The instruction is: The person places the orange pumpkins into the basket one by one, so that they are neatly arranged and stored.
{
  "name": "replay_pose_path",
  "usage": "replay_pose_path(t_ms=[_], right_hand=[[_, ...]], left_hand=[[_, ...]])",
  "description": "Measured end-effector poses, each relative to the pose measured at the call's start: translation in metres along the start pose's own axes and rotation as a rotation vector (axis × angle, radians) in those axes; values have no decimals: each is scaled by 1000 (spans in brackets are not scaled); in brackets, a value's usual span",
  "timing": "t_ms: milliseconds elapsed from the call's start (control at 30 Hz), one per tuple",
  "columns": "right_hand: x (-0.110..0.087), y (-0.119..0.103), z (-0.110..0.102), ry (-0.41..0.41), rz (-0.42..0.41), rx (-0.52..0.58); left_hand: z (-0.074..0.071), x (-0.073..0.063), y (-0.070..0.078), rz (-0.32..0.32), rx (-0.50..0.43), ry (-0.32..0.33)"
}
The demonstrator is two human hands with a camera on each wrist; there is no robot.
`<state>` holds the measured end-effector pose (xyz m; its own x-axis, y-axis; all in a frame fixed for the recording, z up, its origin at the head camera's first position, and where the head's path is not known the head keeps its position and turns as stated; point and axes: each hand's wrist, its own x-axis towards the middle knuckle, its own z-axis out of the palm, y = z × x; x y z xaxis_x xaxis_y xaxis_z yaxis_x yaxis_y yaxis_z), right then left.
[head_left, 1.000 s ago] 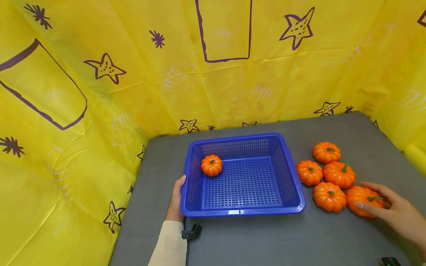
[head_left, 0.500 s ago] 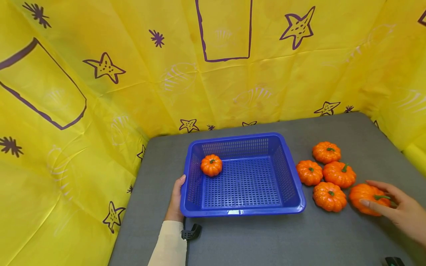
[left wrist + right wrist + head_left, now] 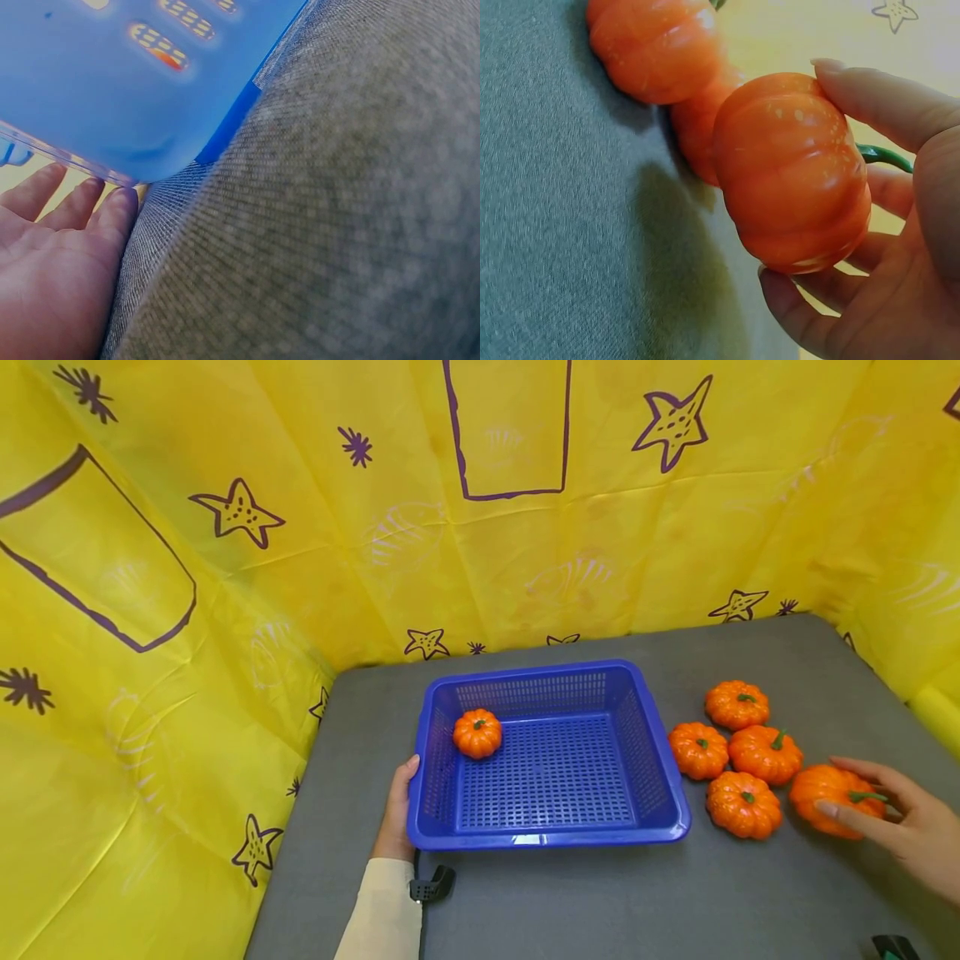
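Observation:
In the head view my right hand (image 3: 911, 822) grips a small orange pumpkin (image 3: 831, 795) with a green stem. The right wrist view shows the thumb on one side of this pumpkin (image 3: 795, 172) and fingertips on the other, its shadow apart from it on the cloth. My left hand (image 3: 397, 806) holds the left rim of a blue plastic basket (image 3: 551, 838); in the left wrist view its bent fingers (image 3: 71, 206) meet the rim's edge. One smaller pumpkin (image 3: 477, 733) lies inside the basket, toward its back left corner.
Several more orange pumpkins (image 3: 765, 754) sit clustered to the basket's right on the grey table (image 3: 540, 906). A yellow cloth (image 3: 517, 552) with starfish drawings hangs behind and at both sides. Black wrist cameras (image 3: 433, 885) show near the wrists.
The right hand has moved slightly right and upward in the head view, carrying its pumpkin away from the neighbouring ones. My left hand and the basket stay where they were.

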<state>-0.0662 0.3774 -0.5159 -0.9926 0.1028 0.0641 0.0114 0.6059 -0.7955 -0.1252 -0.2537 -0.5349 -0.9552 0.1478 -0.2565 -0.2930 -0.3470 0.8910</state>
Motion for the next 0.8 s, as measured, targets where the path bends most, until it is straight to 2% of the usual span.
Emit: replay_pose_path(t_ms=[300,500,800], right_hand=[[5,-15,-1,15,-114,147],[13,-28,-1,-41,-116,127],[32,-55,-4,-97,-182,18]], left_hand=[[0,0,0,-1,-16,-4],[2,0,1,5,-18,-6],[3,1,1,14,-8,-3]])
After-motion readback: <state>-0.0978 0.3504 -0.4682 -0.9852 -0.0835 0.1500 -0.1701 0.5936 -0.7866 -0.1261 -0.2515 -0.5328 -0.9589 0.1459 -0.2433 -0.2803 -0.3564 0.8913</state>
